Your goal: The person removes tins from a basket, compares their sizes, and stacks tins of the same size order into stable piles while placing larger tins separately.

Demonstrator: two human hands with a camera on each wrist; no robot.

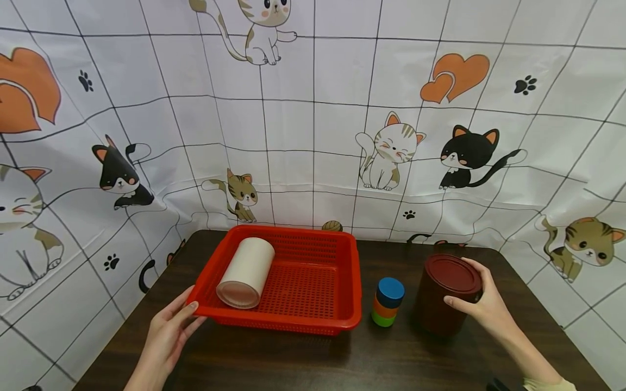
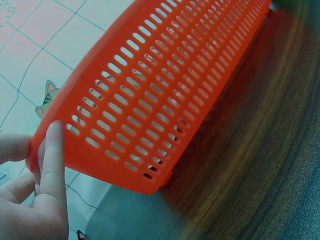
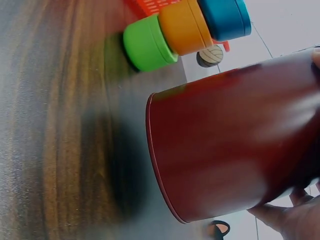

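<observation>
My left hand [image 1: 168,332] pinches the near left corner of a red perforated plastic basket [image 1: 293,321], thumb on the rim and fingers beneath it. Inside the basket, toward its left side, a cream-white cylindrical canister [image 1: 248,269] lies on its side. On the right, my right hand [image 1: 490,309] grips a dark red lidded canister [image 1: 442,304] around its upper part, thumb at the front. In the right wrist view, its base stands a little off the tabletop, with a shadow below. Between basket and canister stands a blue, orange and green stack of small round containers [image 1: 388,301].
A dark wood-grain table [image 1: 391,364] carries everything. Behind it and at both sides hangs a white gridded sheet [image 1: 313,125] printed with cartoon cats, hearts and paw prints. The basket's far side is close to this sheet.
</observation>
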